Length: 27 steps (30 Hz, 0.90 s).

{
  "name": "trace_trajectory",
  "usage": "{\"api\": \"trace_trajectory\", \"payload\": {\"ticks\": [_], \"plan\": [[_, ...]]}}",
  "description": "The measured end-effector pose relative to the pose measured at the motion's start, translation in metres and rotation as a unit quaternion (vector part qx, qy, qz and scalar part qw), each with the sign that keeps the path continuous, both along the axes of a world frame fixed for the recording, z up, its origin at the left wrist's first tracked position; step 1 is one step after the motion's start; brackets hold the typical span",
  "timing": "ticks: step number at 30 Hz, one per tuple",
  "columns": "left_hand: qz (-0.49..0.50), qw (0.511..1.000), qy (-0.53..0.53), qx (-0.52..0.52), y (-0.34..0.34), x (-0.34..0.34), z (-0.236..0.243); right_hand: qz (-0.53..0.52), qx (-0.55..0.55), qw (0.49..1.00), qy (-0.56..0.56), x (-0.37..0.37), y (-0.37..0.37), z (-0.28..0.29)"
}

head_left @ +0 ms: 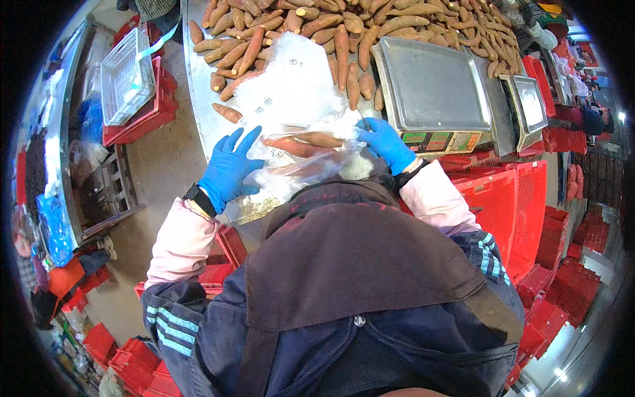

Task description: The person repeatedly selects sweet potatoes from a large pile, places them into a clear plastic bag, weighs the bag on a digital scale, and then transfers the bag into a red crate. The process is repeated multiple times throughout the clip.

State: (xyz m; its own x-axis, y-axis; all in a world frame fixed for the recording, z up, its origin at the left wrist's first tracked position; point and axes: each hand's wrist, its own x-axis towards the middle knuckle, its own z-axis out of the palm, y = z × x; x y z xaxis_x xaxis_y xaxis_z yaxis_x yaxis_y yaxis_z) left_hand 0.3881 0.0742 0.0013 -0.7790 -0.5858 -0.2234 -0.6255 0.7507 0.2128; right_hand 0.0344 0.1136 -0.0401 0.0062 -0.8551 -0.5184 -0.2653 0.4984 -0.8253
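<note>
A clear plastic bag (281,182) lies on the metal table in front of me, with a few sweet potatoes (294,146) inside it. At the bag's left side is my left hand (228,171), in a blue glove, its fingers spread apart and nothing gripped. My right hand (390,147), also blue-gloved, is closed at the bag's right edge, fingertips pinched on the plastic. Just beyond the filled bag, a pile of thin printed plastic bags (291,79) is spread over the table.
A large heap of sweet potatoes (410,23) covers the far table. Right of the bags stands a scale with a metal pan (433,86). Red crates (489,208) are stacked at my right. On the left, a white basket (126,79) rests on a red crate (162,99).
</note>
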Motion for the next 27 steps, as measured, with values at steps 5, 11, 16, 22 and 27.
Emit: {"api": "trace_trajectory", "payload": {"ticks": [5, 11, 16, 22, 27], "plan": [[0.145, 0.977, 0.130, 0.083, -0.003, -0.004, -0.005, -0.048, -0.003, 0.999, -0.023, 0.003, 0.003, 0.015], [0.097, 0.952, 0.233, 0.175, -0.004, -0.007, 0.050, -0.062, -0.046, 0.994, -0.076, 0.005, 0.007, 0.031], [0.149, 0.881, 0.383, 0.235, -0.027, -0.054, 0.107, -0.161, -0.131, 0.956, -0.205, -0.033, 0.016, 0.078], [0.019, 0.845, 0.523, 0.112, -0.090, -0.164, 0.114, -0.397, -0.274, 0.861, -0.161, -0.103, 0.022, 0.128], [0.035, 0.845, 0.517, 0.131, -0.134, -0.261, 0.073, -0.455, -0.316, 0.827, -0.095, -0.142, 0.037, 0.110]]}}
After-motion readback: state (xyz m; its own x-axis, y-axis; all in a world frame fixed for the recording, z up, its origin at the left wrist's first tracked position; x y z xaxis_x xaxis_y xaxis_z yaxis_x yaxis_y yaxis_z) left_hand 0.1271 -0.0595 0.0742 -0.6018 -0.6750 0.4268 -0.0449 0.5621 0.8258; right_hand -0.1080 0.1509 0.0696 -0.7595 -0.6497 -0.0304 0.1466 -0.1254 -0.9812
